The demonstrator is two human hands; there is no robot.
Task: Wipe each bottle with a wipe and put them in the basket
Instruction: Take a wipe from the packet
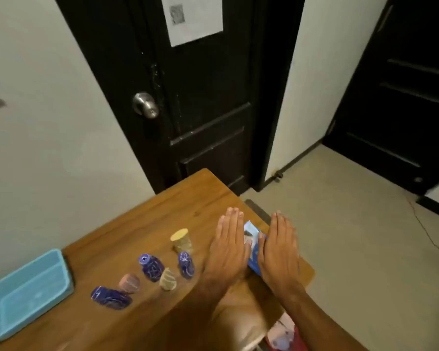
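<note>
- Both hands lie flat, fingers straight and pressed together, holding nothing: left hand [228,245] and right hand [279,252] flank the blue wipe pack [252,249] near the wooden table's [142,224] right edge
- Left of the wipe pack stand six small bottles: yellow-capped bottle [181,240] nearest, three purple bottles [151,267], two pale ones
- Light blue basket [23,287] sits far left of the wipe pack, well apart from the bottles

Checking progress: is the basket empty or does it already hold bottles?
Empty. The blue basket shows only its bare floor; the bottles are all out on the table.
</note>
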